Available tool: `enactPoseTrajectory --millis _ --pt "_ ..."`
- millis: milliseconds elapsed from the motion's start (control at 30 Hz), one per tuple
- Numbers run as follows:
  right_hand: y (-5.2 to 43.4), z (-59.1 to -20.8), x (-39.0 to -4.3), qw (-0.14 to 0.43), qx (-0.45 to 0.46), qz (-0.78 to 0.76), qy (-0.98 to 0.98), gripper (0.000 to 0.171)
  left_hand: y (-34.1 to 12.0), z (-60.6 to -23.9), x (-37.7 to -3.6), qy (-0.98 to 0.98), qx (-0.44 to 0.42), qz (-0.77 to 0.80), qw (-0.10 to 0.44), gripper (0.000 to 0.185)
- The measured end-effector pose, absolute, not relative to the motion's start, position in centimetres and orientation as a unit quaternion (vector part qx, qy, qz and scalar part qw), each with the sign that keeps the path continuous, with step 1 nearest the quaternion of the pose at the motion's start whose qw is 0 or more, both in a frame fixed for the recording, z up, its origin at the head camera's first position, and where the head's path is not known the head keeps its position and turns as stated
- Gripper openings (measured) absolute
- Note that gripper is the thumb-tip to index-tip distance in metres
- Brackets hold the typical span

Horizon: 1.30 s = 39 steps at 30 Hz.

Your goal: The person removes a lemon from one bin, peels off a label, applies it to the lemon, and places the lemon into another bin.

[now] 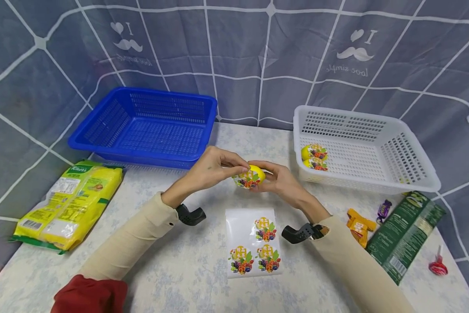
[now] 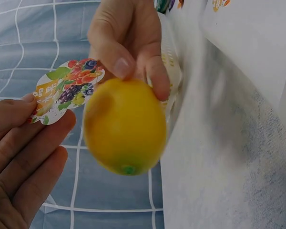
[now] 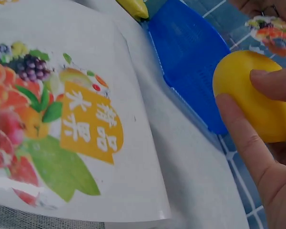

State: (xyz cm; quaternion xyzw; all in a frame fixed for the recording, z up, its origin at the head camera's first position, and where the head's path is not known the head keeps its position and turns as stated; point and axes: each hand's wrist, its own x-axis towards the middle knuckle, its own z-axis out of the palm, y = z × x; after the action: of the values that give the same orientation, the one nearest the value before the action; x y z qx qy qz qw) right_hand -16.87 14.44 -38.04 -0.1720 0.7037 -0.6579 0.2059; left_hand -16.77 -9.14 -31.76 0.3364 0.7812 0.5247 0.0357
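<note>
Between thumb and fingertips my left hand point(image 1: 216, 167) pinches a fruit-print sticker point(image 2: 69, 88) by its edge. A yellow lemon point(image 2: 126, 126) with a green tip is gripped by my right hand point(image 1: 281, 183), thumb on one side and fingers on the other. In the head view the sticker overlaps the lemon; the left wrist view has it beside the lemon's upper end. Below the hands a white sticker sheet point(image 1: 240, 230) lies on the table, with three fruit stickers left of and near its right side.
A blue basket point(image 1: 140, 158) stands at the back left, a white basket point(image 1: 367, 184) with two stickered yellow fruits point(image 1: 314, 157) at the back right. A yellow Knorr bag point(image 1: 72, 204) lies left. At right are a green packet point(image 1: 404, 234), orange-wrapped sweets point(image 1: 360, 226) and a red lollipop point(image 1: 438, 266).
</note>
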Motion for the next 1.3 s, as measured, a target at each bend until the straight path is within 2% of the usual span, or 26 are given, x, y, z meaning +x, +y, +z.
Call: enactPoseTrajectory --millis 167,400,833,1300 --pt "14.5 -37.5 -16.1 0.198 -0.197 -0.664 0.694 0.061 -8.8 -32.0 -16.6 0.785 0.338 0.519 0.019 0.009" --pt "14.6 -37.1 -15.5 0.225 -0.203 -0.716 0.629 0.062 -8.6 -32.1 -16.4 0.794 0.336 0.507 -0.005 0.008" --pt "14.2 -36.6 -15.1 0.217 -0.196 -0.716 0.634 0.068 -8.4 -32.4 -16.1 0.793 0.358 0.489 -0.056 0.01" --pt "14.2 -36.8 -15.1 0.208 -0.187 -0.712 0.644 0.062 -8.2 -32.8 -16.3 0.787 0.367 0.491 -0.075 0.011"
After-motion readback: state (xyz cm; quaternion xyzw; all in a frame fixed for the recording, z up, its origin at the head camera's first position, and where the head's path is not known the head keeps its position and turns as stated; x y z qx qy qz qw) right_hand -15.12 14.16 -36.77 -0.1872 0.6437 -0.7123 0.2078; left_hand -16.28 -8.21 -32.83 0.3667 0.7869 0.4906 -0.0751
